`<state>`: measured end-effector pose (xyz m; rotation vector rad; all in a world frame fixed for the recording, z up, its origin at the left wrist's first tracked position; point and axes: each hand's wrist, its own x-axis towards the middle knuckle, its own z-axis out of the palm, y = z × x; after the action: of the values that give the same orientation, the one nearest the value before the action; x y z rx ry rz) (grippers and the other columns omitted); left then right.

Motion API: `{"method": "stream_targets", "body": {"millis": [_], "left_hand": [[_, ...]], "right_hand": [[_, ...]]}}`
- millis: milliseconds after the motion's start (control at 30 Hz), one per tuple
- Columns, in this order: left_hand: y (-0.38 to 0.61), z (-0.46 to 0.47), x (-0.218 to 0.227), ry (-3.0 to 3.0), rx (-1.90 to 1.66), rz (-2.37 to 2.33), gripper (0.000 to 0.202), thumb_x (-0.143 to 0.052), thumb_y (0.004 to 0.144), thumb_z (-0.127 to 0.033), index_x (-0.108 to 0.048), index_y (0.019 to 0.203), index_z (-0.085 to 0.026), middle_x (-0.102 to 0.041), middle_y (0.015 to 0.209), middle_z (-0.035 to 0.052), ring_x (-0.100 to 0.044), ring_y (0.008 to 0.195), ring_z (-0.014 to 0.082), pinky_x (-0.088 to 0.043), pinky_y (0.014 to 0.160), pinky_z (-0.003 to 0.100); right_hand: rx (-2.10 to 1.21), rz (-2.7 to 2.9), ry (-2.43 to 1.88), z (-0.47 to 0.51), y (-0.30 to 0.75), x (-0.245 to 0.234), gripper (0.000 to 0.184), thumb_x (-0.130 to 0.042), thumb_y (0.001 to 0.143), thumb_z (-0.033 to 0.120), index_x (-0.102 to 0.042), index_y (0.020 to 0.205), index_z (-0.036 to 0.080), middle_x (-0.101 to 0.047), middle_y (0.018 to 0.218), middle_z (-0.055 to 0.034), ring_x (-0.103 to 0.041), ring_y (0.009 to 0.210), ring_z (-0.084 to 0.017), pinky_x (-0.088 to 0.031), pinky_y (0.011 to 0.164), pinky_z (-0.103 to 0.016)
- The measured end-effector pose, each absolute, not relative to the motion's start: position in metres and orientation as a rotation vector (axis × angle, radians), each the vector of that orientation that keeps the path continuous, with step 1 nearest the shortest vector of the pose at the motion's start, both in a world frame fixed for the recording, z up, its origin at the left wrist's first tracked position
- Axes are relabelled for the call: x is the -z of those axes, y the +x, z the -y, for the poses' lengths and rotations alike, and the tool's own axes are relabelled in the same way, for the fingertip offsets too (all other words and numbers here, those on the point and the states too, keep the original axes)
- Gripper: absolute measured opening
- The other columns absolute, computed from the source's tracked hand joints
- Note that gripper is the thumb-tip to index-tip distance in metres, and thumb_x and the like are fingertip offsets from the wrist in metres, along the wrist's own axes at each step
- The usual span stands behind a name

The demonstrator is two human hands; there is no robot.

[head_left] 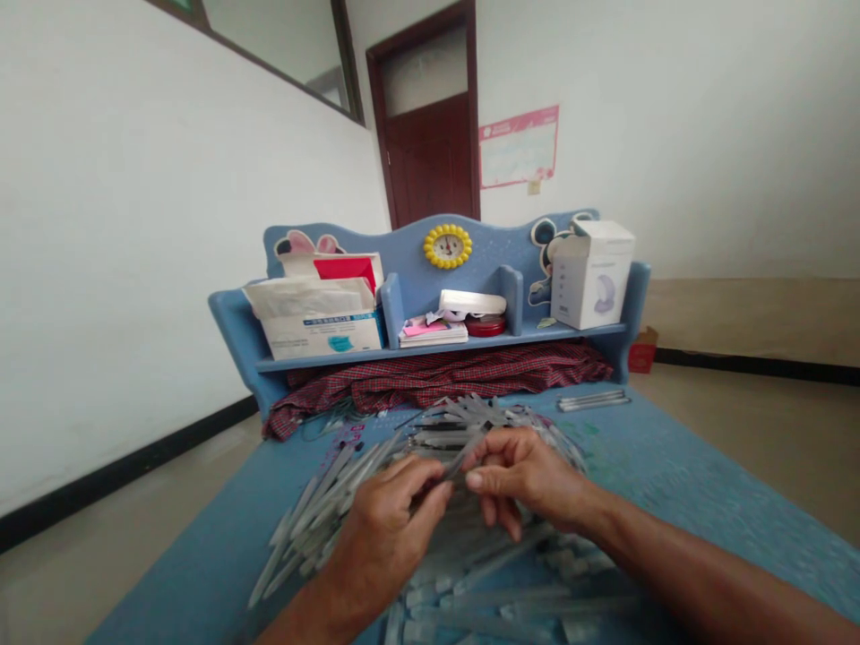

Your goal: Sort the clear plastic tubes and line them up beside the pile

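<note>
A big heap of several clear plastic pen tubes covers the middle of the blue desk. Over the heap, my left hand and my right hand meet, both pinched on one thin grey pen held between their fingertips. The other fingers of my right hand curl downward over the pile. More tubes lie below my wrists toward the near edge.
A red plaid cloth lies under the desk's back shelf. The shelf holds a mask box, papers, a round tin and a white carton. A few pens lie apart at the right. A dark door stands behind.
</note>
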<state>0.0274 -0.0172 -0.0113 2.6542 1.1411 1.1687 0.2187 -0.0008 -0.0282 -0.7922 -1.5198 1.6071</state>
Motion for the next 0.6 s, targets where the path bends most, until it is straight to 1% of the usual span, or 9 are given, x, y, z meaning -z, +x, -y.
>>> {"method": "stream_targets", "body": {"millis": [100,267,400,467,533,600], "left_hand": [[0.028,0.018,0.014,2.636,-1.093,-1.114,0.014,-0.051,0.082,-0.019,-0.063,0.076,-0.017,-0.062,0.064,-0.0009,-0.059,0.057,0.011,-0.045,0.054,0.02],[0.03,0.017,0.012,2.611,-1.016,-1.076,0.015,-0.051,0.082,-0.023,-0.064,0.075,-0.021,-0.064,0.065,-0.0033,-0.061,0.059,0.0103,-0.047,0.057,0.018],[0.031,0.014,0.011,2.601,-1.012,-1.113,0.013,-0.054,0.08,-0.028,-0.065,0.074,-0.022,-0.063,0.062,-0.0052,-0.061,0.054,0.01,-0.046,0.051,0.017],[0.029,0.012,0.013,2.597,-1.011,-1.139,0.015,-0.055,0.081,-0.031,-0.065,0.074,-0.022,-0.063,0.061,-0.0054,-0.061,0.054,0.0104,-0.046,0.052,0.017],[0.027,0.01,0.017,2.579,-0.986,-1.167,0.017,-0.055,0.081,-0.034,-0.065,0.075,-0.022,-0.064,0.062,-0.0053,-0.062,0.055,0.0108,-0.046,0.052,0.017],[0.027,0.008,0.02,2.545,-0.951,-1.182,0.02,-0.053,0.082,-0.035,-0.065,0.073,-0.022,-0.062,0.058,-0.0056,-0.061,0.052,0.0106,-0.046,0.049,0.016]], "right_hand": [[-1.608,1.493,-0.753,0.006,0.209,0.028,0.043,-0.072,0.065,0.05,-0.06,0.083,0.013,-0.06,0.048,0.005,-0.047,0.028,-0.006,-0.036,0.029,-0.014],[-1.568,1.432,-0.756,0.006,0.202,0.028,0.044,-0.071,0.064,0.053,-0.058,0.079,0.014,-0.058,0.047,0.0062,-0.046,0.028,-0.005,-0.036,0.03,-0.014],[-1.461,1.388,-0.761,0.0,0.209,0.024,0.042,-0.069,0.066,0.054,-0.056,0.077,0.015,-0.06,0.048,0.0052,-0.047,0.028,-0.006,-0.032,0.028,-0.014],[-1.403,1.352,-0.757,-0.002,0.213,0.022,0.041,-0.068,0.067,0.053,-0.053,0.073,0.016,-0.06,0.049,0.0044,-0.048,0.028,-0.007,-0.031,0.028,-0.014],[-1.373,1.334,-0.756,-0.004,0.215,0.021,0.041,-0.068,0.067,0.053,-0.052,0.072,0.016,-0.061,0.051,0.0038,-0.048,0.029,-0.007,-0.031,0.029,-0.015],[-1.386,1.354,-0.755,-0.003,0.212,0.023,0.041,-0.071,0.064,0.052,-0.054,0.072,0.016,-0.06,0.054,0.0043,-0.049,0.031,-0.007,-0.034,0.031,-0.016]]}}
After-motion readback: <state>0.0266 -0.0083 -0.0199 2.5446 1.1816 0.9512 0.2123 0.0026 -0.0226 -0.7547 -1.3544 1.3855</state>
